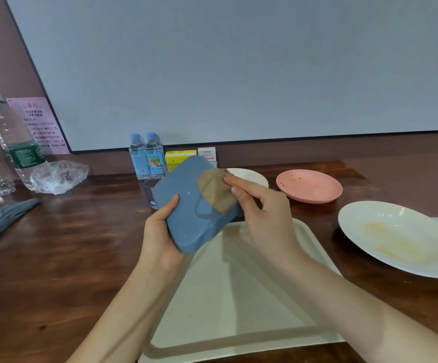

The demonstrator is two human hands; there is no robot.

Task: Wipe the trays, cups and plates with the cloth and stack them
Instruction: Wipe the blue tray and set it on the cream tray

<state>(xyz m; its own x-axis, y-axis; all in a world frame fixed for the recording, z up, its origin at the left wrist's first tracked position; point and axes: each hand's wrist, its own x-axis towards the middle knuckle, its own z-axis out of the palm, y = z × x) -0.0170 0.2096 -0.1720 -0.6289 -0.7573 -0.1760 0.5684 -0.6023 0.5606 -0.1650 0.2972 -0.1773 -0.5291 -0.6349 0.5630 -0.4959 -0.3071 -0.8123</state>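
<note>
Beside cream tray [239, 297]: pink plate [309, 186], white plate [396, 237]

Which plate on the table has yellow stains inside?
The large white plate at the far right. The pink plate behind it carries only dark crumbs, and the half-hidden white plate shows no stains.

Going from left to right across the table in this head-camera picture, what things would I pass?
Tall clear bottle → crumpled plastic bag → two small water bottles → blue square plate → pink plate → large white plate.
</note>
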